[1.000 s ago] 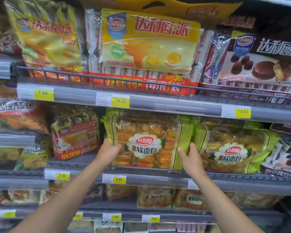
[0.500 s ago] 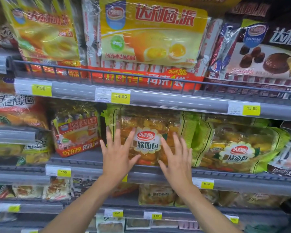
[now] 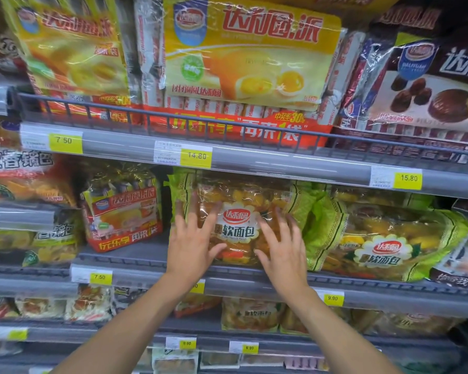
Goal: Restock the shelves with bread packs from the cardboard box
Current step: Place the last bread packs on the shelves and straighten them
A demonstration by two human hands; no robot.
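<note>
glossy crinkled clear plastic wraps the bread pack; shelf rail smooth grey.

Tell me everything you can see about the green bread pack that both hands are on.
The bread pack is a clear plastic bag with green ends, golden buns showing inside and a white flower-shaped label with a red logo. It stands upright on the middle shelf, facing out. The left hand and right hand press its front with spread fingers. Its right end meets a matching pack.

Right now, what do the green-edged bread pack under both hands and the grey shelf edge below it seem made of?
Green-edged bread pack: thin glossy plastic film, crinkled with glints. Grey shelf edge: probably painted metal behind a clear plastic strip.
</note>
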